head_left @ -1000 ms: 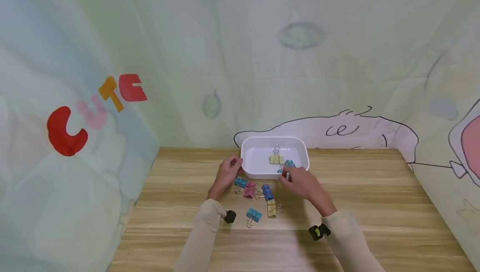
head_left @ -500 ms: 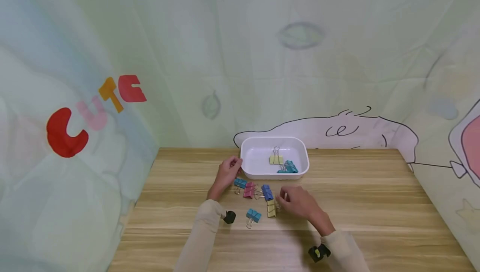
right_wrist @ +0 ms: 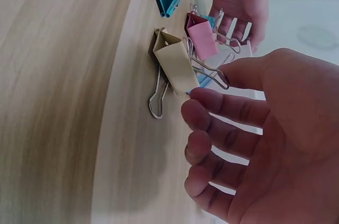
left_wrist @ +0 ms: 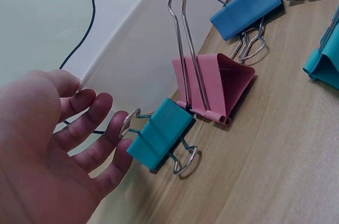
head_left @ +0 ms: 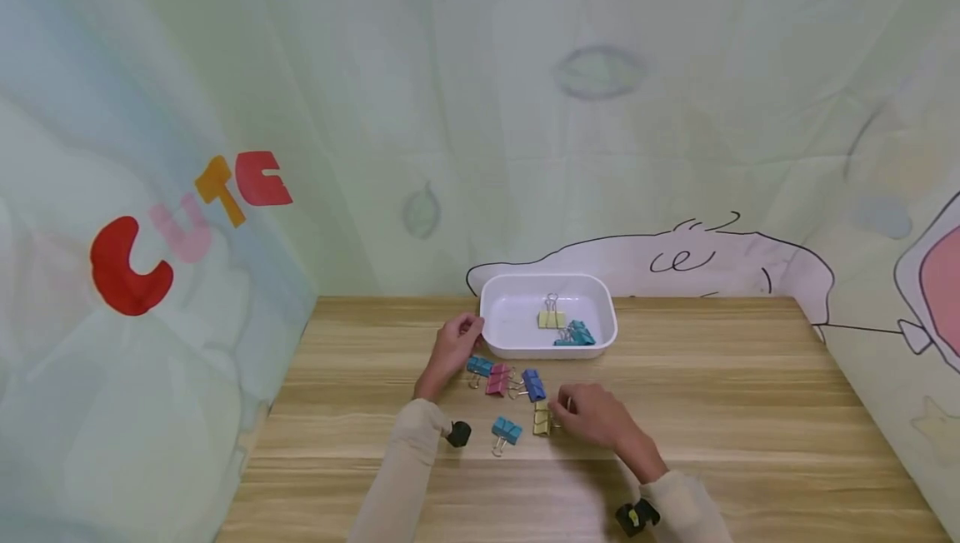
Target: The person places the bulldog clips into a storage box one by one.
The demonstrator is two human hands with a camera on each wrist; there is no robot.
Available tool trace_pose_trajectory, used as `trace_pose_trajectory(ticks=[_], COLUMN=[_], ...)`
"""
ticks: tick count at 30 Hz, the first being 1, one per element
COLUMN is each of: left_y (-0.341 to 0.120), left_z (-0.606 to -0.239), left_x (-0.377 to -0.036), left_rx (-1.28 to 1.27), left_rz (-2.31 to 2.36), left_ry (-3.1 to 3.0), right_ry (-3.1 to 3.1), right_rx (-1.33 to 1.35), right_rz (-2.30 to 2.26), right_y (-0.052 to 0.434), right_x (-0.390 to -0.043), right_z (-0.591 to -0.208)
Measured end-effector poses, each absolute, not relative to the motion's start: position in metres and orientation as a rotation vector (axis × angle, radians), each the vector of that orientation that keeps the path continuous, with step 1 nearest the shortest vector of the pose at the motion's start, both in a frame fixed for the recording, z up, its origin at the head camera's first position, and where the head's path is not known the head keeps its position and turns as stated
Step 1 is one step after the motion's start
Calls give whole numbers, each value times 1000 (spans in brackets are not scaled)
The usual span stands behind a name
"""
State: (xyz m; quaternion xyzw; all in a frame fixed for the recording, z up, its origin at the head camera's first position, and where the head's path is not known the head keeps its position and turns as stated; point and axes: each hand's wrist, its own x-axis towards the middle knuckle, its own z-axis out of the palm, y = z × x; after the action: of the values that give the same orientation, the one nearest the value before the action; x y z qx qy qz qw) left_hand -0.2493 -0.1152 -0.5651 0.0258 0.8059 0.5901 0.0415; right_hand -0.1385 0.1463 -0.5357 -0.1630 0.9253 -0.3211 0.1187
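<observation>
The yellow binder clip (head_left: pixel 542 418) lies on the table, in front of the white tray (head_left: pixel 498 343); its wire handle could slip from a shallow pinch. The right hand (head_left: pixel 592 418) hovers beside it, fingers (right_wrist: pixel 222 107) loosely spread, seemingly grasping nothing. The left hand (head_left: pixel 453 347) rests relaxed against the tray's near-left corner.

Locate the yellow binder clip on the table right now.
In the head view the yellow binder clip lies on the table, just left of the right hand, below the blue clip.

Lying on the wooden bench (head_left: pixel 750 410): teal clip (head_left: pixel 507 430), pink clip (head_left: pixel 498 379), blue clip (head_left: pixel 533 384). Sitting in the white tray (head_left: pixel 497 310): a yellow clip (head_left: pixel 551 319). Hanging behind: cartoon-printed cloth (head_left: pixel 225 110).
</observation>
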Motion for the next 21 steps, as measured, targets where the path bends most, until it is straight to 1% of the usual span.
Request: trace_pose_trajectory(ticks=[12,21], left_y=[-116,-116], left_z=[-563,-563], left_x=[-250,-249], left_rx=[73,64], left_rz=[1797,1781], left_ry=[2461,2473], right_ry=[2745,2764], right_rx=[-501,-500], right_rz=[-905,-865], right_y=[142,144], right_x=[-139,-144], right_z=[-534,-523])
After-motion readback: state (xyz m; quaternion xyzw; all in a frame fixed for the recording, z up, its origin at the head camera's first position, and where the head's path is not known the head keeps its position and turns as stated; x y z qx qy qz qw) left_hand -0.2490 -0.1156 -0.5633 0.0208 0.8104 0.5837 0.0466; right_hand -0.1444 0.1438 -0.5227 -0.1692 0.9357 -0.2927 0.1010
